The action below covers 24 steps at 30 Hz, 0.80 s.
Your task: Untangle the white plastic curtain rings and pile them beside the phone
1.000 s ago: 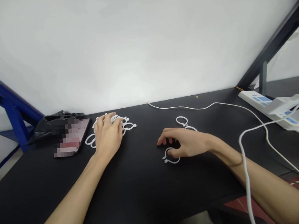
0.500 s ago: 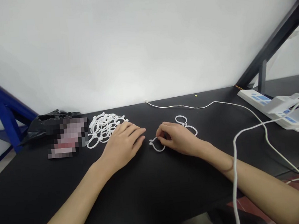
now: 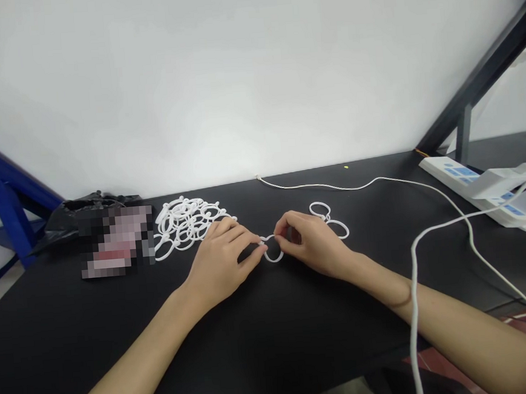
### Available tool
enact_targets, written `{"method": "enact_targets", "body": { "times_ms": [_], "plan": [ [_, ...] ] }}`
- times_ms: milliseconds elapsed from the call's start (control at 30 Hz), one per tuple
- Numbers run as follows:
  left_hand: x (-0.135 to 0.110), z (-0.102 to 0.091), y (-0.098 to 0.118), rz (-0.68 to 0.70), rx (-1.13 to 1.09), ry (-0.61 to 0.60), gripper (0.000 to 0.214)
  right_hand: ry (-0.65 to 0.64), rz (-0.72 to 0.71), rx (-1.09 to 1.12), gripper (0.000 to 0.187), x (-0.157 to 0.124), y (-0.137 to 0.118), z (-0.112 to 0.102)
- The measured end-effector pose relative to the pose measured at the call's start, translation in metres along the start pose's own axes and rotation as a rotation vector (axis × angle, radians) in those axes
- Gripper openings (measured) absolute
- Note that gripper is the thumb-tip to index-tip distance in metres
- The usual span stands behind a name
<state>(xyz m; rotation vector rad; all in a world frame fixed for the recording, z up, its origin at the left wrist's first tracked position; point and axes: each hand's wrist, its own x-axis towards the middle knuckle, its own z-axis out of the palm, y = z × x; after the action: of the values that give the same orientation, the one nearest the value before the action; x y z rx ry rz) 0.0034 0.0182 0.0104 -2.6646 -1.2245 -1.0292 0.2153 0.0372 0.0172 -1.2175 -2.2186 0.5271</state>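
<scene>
A white plastic ring [image 3: 274,258] is held between my two hands, low over the black table. Thumb and fingers of my left hand [image 3: 228,255] pinch its knobbed end, at the ring's left side. My right hand [image 3: 311,240] grips the opposite edge between thumb and curled fingers. Just left of and behind my left hand lies a heap of similar white rings [image 3: 187,218], some partly hidden by that hand. Beyond my right hand, two more white rings [image 3: 337,229] lie touching each other on the table.
A thin white cable [image 3: 321,186] runs along the back, and a thicker one [image 3: 415,288] crosses in front of my right forearm. At right sits a white power strip [image 3: 452,176] with plugs. A black plastic bag [image 3: 77,214] and a blurred-out flat item [image 3: 121,241] lie at left.
My left hand has moved right and closed on the knobbed end of the ring. The ring in my right hand has shifted slightly left.
</scene>
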Motion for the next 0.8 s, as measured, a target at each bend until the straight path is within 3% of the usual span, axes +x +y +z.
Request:
{"method": "enact_targets", "body": {
  "times_ms": [233,400,800],
  "plan": [
    [0.0,0.001,0.001,0.02,-0.078,0.005,0.011,-0.071,-0.15,0.081,0.015,-0.003,-0.004,0.0],
    [0.0,0.003,0.001,0.047,-0.114,-0.009,0.01,-0.128,-0.174,0.121,0.02,-0.005,-0.01,-0.002],
    [0.0,0.0,0.003,0.051,-0.126,-0.054,0.009,0.011,-0.097,0.181,0.008,-0.003,-0.011,-0.004]
  ]
}}
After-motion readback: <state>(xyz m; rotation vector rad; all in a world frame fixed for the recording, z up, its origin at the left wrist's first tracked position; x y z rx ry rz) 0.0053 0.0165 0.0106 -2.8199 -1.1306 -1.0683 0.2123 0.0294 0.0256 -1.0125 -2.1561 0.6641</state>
